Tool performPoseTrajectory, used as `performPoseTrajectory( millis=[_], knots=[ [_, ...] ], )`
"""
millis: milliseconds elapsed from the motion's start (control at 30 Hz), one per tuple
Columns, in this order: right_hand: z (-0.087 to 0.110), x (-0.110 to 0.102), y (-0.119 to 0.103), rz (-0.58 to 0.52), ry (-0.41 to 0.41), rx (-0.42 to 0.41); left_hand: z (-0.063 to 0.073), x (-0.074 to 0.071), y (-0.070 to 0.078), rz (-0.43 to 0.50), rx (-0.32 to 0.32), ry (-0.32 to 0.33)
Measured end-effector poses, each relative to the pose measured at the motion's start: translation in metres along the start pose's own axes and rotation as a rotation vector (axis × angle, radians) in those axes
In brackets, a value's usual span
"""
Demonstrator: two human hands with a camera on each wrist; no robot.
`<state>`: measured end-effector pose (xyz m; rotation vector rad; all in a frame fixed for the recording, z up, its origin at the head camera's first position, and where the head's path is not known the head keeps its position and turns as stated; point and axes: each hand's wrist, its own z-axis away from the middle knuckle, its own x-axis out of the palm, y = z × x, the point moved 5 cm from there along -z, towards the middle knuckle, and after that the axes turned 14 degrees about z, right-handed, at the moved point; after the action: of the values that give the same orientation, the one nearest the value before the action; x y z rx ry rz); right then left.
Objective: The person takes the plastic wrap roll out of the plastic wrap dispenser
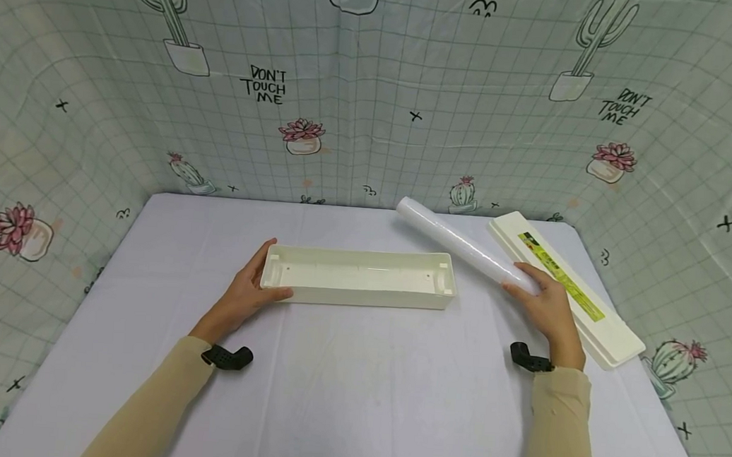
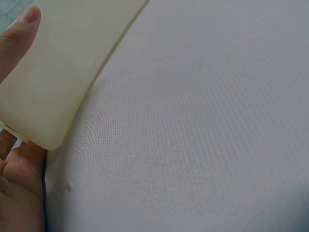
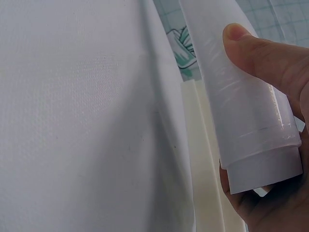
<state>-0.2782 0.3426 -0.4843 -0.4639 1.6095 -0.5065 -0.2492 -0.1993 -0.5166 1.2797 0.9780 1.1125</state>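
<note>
Presently, the white roll (image 1: pixel 463 241) is slanting away leftward from your right grip (image 1: pixel 544 305), which is clasping its near end; your left grip (image 1: pixel 248 290) is holding the box (image 1: pixel 361 298) by its left end; the lid (image 1: pixel 569 286) is lying rightmost.

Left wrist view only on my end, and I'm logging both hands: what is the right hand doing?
Observer: The right hand grips a white roll near its closer end.
Operator: My picture shows a side of the cream box at the left hand. Which way does its opening face?
Observer: Upward; the head view looks straight into the long interior.
Operator: What else lies on the table?
Observer: A long cream lid-like piece with a yellow-green label lies slanted near the right edge, partly behind the right hand.
</note>
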Motion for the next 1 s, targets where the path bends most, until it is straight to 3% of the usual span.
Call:
performPoseTrajectory(
  millis=[1000],
  knots=[
    [0.0009, -0.0019, 0.0059, 0.005, -0.008, 0.014, 0.0018, -0.0006, 0.0024, -0.024, -0.008, 0.000]
  ],
)
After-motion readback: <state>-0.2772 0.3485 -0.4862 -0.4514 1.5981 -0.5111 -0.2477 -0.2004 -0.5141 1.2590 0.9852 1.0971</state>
